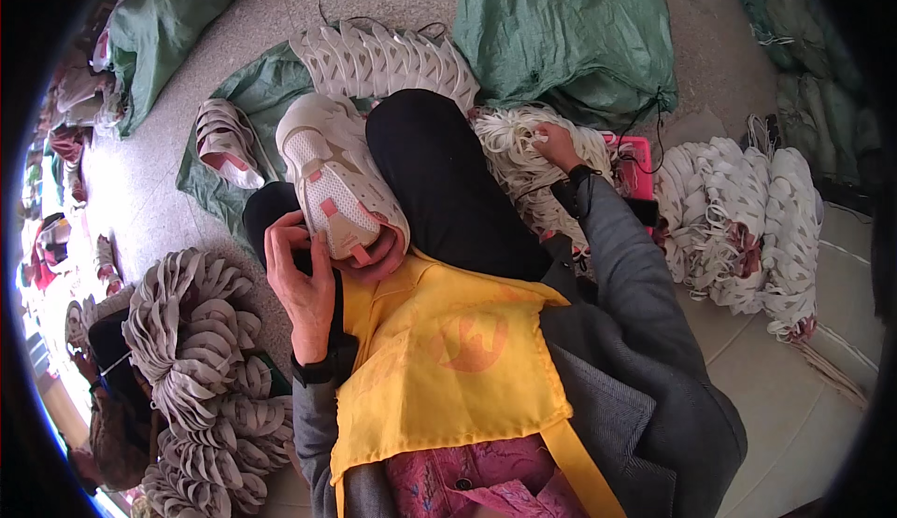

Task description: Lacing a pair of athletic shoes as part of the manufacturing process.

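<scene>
Across my lap lies a stack of beige and white mesh shoe uppers point(338, 202) with pink tabs and a pink collar. My left hand point(301, 280) is bent against the left edge of the top upper, thumb on its side; some fingertips are partly hidden. To the right of my black-clad knee, my right hand point(558, 147) reaches into a heap of cream shoelaces point(514, 158). Its fingers are pinched together on a pale lace, whose length is hard to trace. A yellow apron point(448, 359) covers my lap below the uppers.
A row of beige uppers point(383, 60) lies beyond my knees, with a separate upper point(227, 144) on green sheeting at left. Bundled pieces point(192, 331) stand left, more laced bundles point(738, 219) right. Green sacks point(565, 28) and a pink tray point(633, 163) are nearby.
</scene>
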